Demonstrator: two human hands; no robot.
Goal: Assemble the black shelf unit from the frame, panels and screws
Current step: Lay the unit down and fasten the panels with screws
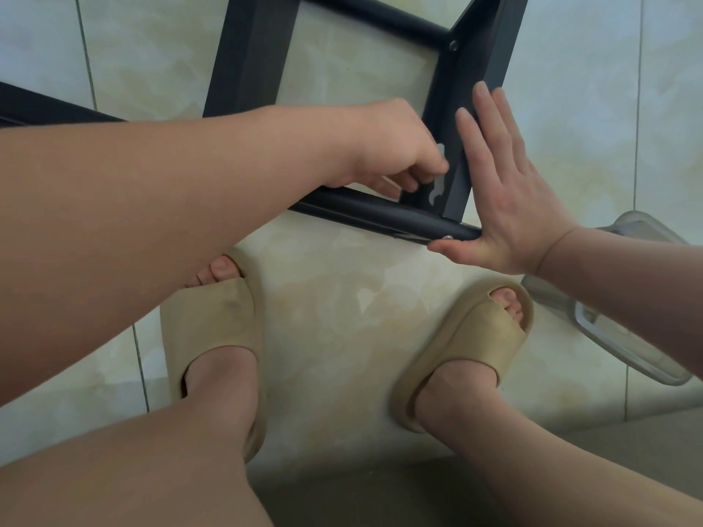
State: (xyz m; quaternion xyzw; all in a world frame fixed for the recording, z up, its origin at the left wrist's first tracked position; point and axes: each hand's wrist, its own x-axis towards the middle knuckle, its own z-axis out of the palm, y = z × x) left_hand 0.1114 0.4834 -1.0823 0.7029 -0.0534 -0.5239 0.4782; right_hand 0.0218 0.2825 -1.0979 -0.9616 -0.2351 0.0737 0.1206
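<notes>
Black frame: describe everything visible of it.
The frame looks like black metal: flat uprights joined by round crossbars, screw heads at the joints, keyhole slots in the right upright. It sits above the tiled floor. The right hand presses flat against that upright; the left hand curls its fingers at the slots.

L forearm (190, 176) bare, comes in from left edge, reaching fwd & to the right. L hand (395, 146) back-up, fingers curled under w/ tips bunched, pointing right; can't tell if anything's pinched between them. R forearm (627, 264) bare, enters from right edge, wrist bent back. R hand (506, 192) flat & open, fingers straight, close together, pointing away from body, thumb spread wide to the left. Hands near each other, not touching
</notes>
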